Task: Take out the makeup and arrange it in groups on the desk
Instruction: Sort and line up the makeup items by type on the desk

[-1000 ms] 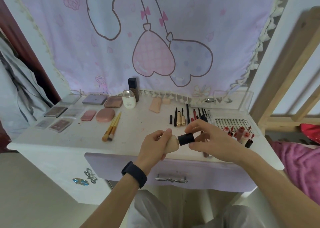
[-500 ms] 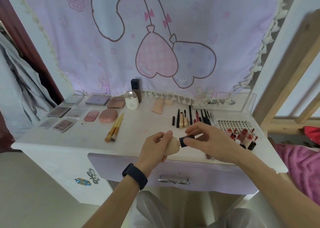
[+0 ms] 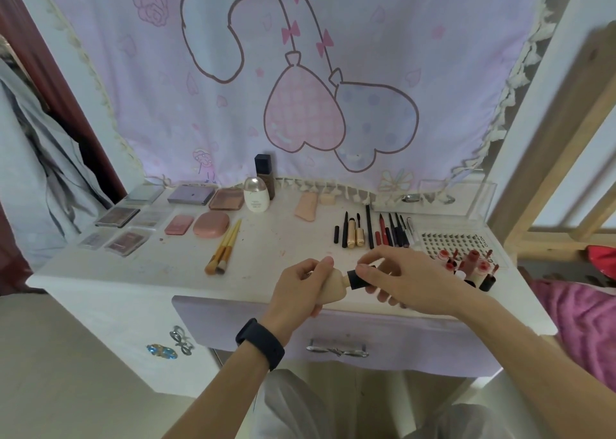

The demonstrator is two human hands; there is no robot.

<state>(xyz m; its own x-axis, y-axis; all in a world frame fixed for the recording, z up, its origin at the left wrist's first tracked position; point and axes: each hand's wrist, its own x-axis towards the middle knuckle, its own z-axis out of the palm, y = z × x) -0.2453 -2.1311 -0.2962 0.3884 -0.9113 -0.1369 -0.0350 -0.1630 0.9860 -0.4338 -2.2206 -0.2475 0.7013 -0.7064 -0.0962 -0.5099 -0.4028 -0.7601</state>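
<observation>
Gripping the beige bottle above the front of the bench with the left hand, pinching its black cap with the right hand; could slip floorward, or leak if twisted loose.

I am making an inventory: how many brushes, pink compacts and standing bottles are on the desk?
Brushes: 2
Pink compacts: 2
Standing bottles: 2
Total: 6

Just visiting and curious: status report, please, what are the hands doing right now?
Left hand grips beige bottle. Right hand pinches its black cap. Both above desk front edge. Lipsticks close by right hand.
</observation>
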